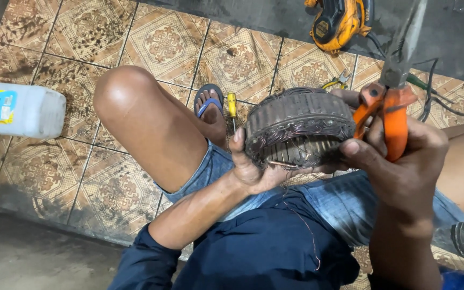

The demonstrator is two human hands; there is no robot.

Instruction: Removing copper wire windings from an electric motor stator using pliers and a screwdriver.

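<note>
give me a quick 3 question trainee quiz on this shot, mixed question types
1. True or false: the left hand cradles the round motor stator from below.
2. The right hand grips: A) a hammer B) orange-handled pliers C) a brush
3. What lies on the tiles beside the sandalled foot?

Key
1. True
2. B
3. A yellow-handled screwdriver

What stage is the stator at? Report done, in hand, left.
Done: one loose wire already hangs below the stator. In hand: left hand cradles it; right hand grips orange pliers beside it. Left: copper windings remain packed around the core.
</note>
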